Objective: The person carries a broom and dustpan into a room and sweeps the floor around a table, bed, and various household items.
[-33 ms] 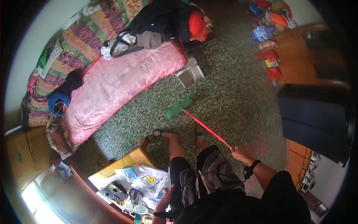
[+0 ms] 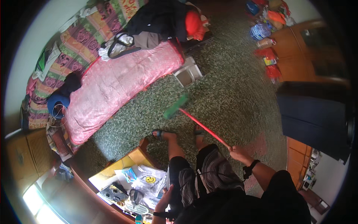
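A broom with a green head [image 2: 176,106] and a red handle [image 2: 203,127] reaches out over the floor in front of my feet. My right hand [image 2: 240,154] is closed around the end of that handle, at the right of my legs. The green head is a little blurred and lies at or near the floor. Beside my left thigh hangs my left hand [image 2: 164,198], holding nothing that I can see, its fingers loosely apart. It is nearest to the cluttered table [image 2: 97,182] and the white plastic bag [image 2: 154,178] on it.
A bed with a pink cover [image 2: 119,89] runs along the left, clothes heaped at its far end. An open grey box [image 2: 188,72] stands on the speckled floor [image 2: 231,100] by the bed's corner. Wooden cabinets [image 2: 291,48], bags and a dark-covered piece [image 2: 313,119] line the right.
The broom's green head has shifted slightly to the left, and my right hand has moved a little left with the handle. My left hand looks unmoved.
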Available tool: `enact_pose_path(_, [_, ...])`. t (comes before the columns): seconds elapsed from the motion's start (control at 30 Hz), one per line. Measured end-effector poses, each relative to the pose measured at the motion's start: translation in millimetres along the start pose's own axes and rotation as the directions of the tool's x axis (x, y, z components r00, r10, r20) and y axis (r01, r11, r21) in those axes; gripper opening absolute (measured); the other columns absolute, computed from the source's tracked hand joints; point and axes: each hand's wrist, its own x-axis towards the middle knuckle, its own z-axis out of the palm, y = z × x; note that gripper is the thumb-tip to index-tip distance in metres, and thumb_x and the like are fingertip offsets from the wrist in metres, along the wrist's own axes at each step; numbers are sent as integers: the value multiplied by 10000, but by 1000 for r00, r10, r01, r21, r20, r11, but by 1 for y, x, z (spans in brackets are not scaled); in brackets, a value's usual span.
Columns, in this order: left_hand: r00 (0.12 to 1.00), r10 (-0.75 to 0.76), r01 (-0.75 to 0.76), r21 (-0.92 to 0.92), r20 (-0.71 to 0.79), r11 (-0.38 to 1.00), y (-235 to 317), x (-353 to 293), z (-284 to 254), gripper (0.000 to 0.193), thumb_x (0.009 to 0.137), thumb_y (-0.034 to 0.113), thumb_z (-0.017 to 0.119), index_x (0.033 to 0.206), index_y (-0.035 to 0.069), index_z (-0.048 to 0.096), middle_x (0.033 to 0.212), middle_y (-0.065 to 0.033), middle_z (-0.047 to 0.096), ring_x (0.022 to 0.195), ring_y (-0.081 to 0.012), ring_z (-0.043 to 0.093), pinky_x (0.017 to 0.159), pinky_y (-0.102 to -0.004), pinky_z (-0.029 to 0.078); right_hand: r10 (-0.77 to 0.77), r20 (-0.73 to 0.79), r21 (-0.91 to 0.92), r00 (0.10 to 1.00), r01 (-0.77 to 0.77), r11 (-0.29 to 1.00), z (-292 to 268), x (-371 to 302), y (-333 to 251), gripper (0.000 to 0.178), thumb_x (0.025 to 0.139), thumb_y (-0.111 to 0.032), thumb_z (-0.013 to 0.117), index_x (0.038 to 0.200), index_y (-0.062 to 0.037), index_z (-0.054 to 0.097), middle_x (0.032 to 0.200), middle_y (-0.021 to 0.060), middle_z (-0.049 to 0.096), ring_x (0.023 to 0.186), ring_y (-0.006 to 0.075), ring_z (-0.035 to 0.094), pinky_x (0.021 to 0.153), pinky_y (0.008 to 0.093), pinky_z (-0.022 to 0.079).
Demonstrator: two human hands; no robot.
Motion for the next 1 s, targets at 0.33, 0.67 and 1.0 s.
enact_pose_path(0.33, [995, 49, -39, 116, -91, 992, -64, 10, 19, 917, 897, 586, 404, 1393, -105, 60, 1342, -256, 372, 1246, -263, 383, 1002, -297, 346, -574, -348, -295, 741, 495, 817, 38, 131, -161, 254, 761, -252, 568, 727, -22, 671, 666, 176, 633, 591, 368, 605, 572, 480, 487])
enact_pose_path(0.67, [989, -19, 40, 139, -147, 989, -41, 34, 83, 877, 877, 498, 511, 1401, -75, 103, 1430, -256, 226, 1336, -276, 235, 1075, -314, 226, -278, -122, -267, 953, 239, 934, -12, 133, 58, 266, 831, -200, 524, 651, -16, 593, 497, 107, 483, 406, 251, 469, 377, 414, 373])
enact_pose_path(1.0, [971, -239, 214, 404, 12, 889, -3, 56, 86, 1219, 747, 712, 530, 1363, -144, -81, 1415, -364, 154, 1368, -374, 123, 1096, -362, 183, -309, -224, -221, 924, 260, 940, -5, 38, 173, 407, 932, -310, 447, 623, -58, 526, 435, 65, 364, 349, 205, 350, 354, 391, 300])
